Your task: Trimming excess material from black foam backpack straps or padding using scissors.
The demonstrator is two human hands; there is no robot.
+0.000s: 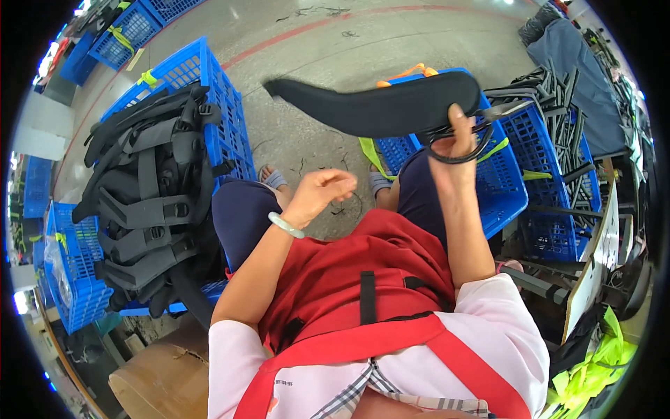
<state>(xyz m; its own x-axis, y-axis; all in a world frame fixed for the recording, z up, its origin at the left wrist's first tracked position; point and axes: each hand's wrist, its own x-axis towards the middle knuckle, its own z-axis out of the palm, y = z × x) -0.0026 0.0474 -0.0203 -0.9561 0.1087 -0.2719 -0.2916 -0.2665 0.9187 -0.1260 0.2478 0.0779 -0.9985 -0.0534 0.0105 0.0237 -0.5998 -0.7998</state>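
My right hand (457,136) is raised over the blue crate at the right, closed on a long curved black padded strap (377,108) with the thumb on its wide end. A pair of scissors (481,150) is in that same hand; black handle loops circle the fingers and the metal blades point right. The strap's narrow tip reaches out to the left. My left hand (324,190), with a pale bangle above it, hovers over my lap with its fingers curled together and nothing showing in them. Beside it at the left, many similar black straps (150,174) are heaped on a blue crate (230,126).
Another blue crate (506,192) stands against my right knee, with orange and yellow-green ties. Beyond it, a crate (551,234) holds black strips (558,105). A cardboard box (164,377) lies at lower left, yellow-green fabric (597,370) at lower right. Dark scraps dot the floor.
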